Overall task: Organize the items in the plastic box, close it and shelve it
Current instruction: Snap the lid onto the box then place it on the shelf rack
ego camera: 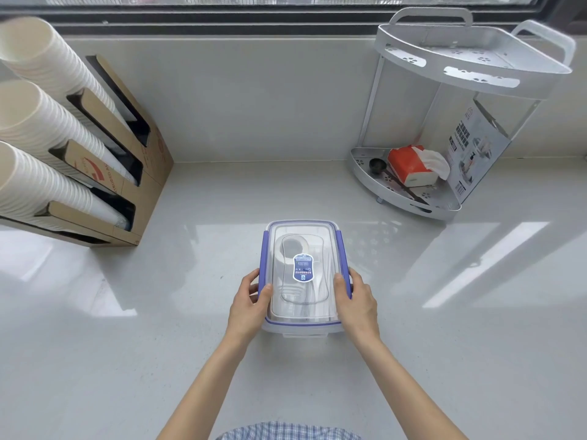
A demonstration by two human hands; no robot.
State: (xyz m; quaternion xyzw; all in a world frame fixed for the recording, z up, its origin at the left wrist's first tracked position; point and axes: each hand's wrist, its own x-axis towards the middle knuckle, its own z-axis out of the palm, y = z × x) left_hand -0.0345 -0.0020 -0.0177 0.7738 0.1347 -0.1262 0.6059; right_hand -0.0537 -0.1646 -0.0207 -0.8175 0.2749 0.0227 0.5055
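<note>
Around the plastic box [303,274] the bench [444,328] lies bare on every side; far left of the box stands a cardboard cup rack [104,160], far right of it a corner shelf [444,122] with a crowded lower tier

we see the plastic box [303,274] on the counter [127,344] between our left hand [249,304] and right hand [357,301]; cup dispenser [104,173] far left, corner shelf [444,122] behind right.

Both forearms extended forward, left hand [248,304] and right hand [355,301] facing inward (thumbs on top), fingers curled.
</note>
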